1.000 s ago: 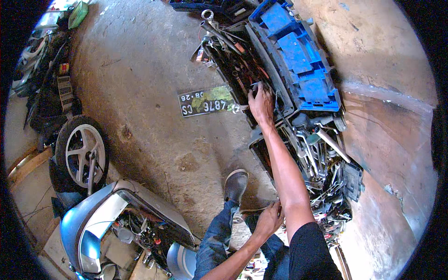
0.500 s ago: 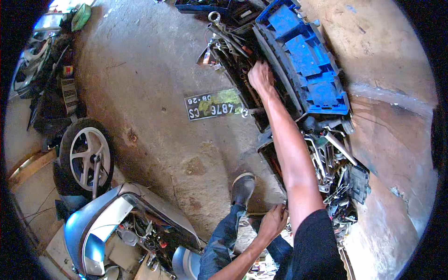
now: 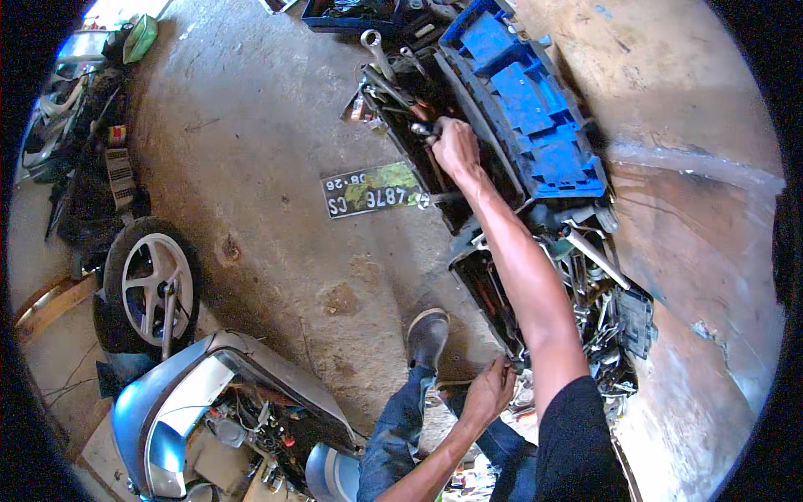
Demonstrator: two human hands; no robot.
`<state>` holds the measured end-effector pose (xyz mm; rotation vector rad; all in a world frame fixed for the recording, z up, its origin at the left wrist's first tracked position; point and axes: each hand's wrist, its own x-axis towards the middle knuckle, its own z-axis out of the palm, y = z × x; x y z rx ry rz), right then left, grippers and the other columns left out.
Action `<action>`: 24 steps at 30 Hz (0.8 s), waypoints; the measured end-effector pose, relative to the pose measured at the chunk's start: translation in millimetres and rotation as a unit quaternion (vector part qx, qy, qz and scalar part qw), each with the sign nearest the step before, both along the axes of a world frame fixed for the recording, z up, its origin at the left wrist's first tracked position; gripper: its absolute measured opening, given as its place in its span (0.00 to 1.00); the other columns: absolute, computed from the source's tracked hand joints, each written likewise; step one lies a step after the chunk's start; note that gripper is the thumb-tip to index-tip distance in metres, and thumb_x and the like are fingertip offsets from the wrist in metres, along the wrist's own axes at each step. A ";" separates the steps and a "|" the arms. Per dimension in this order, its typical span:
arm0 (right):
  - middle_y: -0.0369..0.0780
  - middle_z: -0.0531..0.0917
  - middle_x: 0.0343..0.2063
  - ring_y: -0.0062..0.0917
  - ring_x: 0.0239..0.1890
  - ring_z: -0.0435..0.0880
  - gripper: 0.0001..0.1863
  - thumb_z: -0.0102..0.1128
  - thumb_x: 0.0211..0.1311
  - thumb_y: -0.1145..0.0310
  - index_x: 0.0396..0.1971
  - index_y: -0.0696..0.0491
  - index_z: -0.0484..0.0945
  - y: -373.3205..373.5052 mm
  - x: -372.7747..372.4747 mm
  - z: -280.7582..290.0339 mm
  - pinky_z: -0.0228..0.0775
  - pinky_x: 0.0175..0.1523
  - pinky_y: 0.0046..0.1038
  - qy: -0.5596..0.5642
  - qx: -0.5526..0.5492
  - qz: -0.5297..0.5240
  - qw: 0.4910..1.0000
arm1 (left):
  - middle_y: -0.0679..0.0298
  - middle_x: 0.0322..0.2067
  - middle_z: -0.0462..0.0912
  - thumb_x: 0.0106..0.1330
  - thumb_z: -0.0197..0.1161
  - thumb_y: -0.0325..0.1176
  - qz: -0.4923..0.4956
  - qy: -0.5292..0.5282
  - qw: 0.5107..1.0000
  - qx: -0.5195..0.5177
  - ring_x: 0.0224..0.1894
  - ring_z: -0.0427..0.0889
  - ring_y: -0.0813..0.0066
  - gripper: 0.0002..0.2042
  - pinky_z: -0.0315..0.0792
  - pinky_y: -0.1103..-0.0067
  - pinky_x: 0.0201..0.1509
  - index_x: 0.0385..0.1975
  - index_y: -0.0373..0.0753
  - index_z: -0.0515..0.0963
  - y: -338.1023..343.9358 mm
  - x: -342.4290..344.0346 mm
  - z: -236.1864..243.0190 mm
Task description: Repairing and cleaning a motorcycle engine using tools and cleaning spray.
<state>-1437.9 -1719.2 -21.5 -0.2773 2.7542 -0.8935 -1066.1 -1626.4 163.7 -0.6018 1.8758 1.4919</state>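
Observation:
My right hand reaches into an open dark toolbox of wrenches and other tools, closed on a dark tool with a metal end. A large ring wrench leans out at the toolbox's far end. My left hand, lower down, has bent fingers at the near end of a second open toolbox; what they hold, if anything, is hidden. A pile of metal wrenches lies beside my right forearm.
The toolbox's blue lid tray is folded right. A number plate lies on the concrete floor. At left are a wheel, a silver-blue scooter body and heaped parts; another blue tray sits at the top.
My right hand has moved farther into the toolbox, then a little left, and a dark tool now shows in its fingers. A wrench at the far end stands out more. My left hand stays low.

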 end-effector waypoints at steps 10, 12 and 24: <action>0.48 0.84 0.46 0.35 0.50 0.85 0.22 0.50 0.74 0.55 0.47 0.61 0.78 102.7 49.8 146.3 0.82 0.52 0.33 -0.165 -0.626 -0.298 0.702 | 0.46 0.35 0.83 0.69 0.56 0.35 0.012 0.007 0.999 -0.041 0.37 0.84 0.51 0.10 0.75 0.62 0.43 0.43 0.36 0.78 9.0 15.5 -1.0; 0.49 0.83 0.48 0.36 0.51 0.84 0.22 0.54 0.72 0.55 0.49 0.61 0.76 120.0 66.2 179.4 0.80 0.56 0.35 -0.168 -0.684 -0.325 0.631 | 0.46 0.36 0.83 0.70 0.55 0.34 0.009 -0.021 1.000 -0.001 0.37 0.84 0.51 0.10 0.75 0.63 0.44 0.43 0.35 0.78 11.5 13.3 4.5; 0.52 0.78 0.55 0.37 0.57 0.80 0.31 0.36 0.78 0.48 0.58 0.63 0.69 178.8 193.1 346.6 0.78 0.57 0.33 -0.127 -0.540 -0.290 0.780 | 0.43 0.37 0.82 0.70 0.55 0.38 -0.005 0.004 0.997 -0.079 0.42 0.82 0.44 0.14 0.74 0.60 0.45 0.43 0.33 0.76 -16.9 129.7 41.0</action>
